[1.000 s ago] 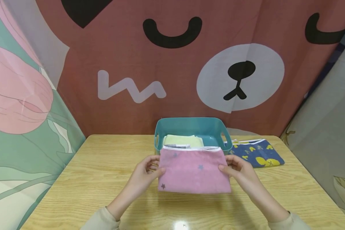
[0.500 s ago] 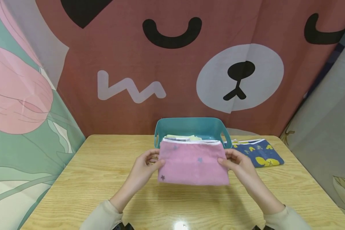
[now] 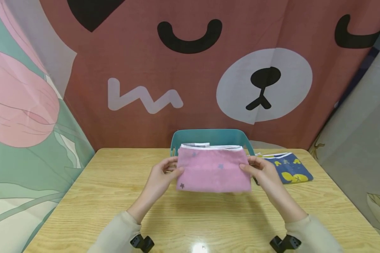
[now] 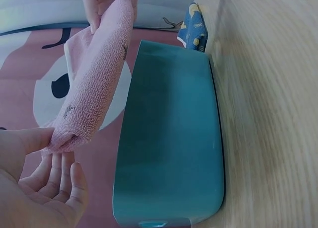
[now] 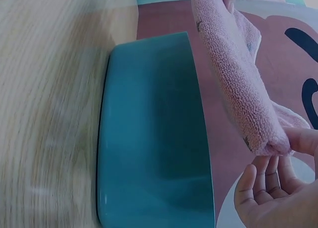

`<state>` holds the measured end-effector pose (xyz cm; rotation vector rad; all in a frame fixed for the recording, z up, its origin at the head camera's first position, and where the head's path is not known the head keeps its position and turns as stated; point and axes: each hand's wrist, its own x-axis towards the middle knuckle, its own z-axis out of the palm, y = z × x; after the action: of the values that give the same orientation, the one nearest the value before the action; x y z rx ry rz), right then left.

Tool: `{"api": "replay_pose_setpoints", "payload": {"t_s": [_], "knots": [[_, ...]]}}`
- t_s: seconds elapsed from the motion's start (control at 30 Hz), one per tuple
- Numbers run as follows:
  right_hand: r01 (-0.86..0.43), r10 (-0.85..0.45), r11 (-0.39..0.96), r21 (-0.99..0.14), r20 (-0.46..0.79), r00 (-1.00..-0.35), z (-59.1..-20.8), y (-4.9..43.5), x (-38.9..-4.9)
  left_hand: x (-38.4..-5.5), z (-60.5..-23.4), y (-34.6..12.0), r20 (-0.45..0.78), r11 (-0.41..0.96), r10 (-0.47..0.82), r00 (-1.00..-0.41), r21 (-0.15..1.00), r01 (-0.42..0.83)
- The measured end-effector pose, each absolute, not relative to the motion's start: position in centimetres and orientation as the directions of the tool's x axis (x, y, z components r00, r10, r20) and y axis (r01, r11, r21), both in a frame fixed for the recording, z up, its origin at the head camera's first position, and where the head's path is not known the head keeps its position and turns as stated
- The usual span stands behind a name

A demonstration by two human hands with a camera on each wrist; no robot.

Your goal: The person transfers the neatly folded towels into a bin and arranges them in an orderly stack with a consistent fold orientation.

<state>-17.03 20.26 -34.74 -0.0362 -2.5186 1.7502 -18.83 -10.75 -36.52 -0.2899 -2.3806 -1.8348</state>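
Observation:
A folded pink towel (image 3: 213,172) with small stars and white edging hangs between both hands, raised above the table in front of the teal basket (image 3: 209,135). My left hand (image 3: 161,175) pinches its left end, thumb on the near face and fingers behind. At the opposite end my right hand (image 3: 261,172) grips it the same way. In the left wrist view the towel (image 4: 94,74) is held higher than the rim of the basket (image 4: 169,133). From the head, the towel covers the basket's front and most of its inside.
A folded navy towel (image 3: 292,170) with yellow shapes lies on the wooden table (image 3: 120,182) just right of the basket. Behind the table hangs a brown curtain (image 3: 139,130) with a bear print. Black wrist cameras sit at both cuffs.
Both hands have carried the pink towel up and away from me, toward the basket. It now hides the pale yellow cloth that showed inside the basket earlier.

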Motion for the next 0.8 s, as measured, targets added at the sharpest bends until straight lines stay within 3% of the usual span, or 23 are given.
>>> {"api": "replay_pose_setpoints", "payload": {"t_s": [0.8], "knots": [[0.019, 0.109, 0.283, -0.959, 0.012, -0.994, -33.9, 19.7, -20.1, -21.7, -35.2, -10.0, 0.195, 0.207, 0.057, -0.979, 0.957, 0.202]]}}
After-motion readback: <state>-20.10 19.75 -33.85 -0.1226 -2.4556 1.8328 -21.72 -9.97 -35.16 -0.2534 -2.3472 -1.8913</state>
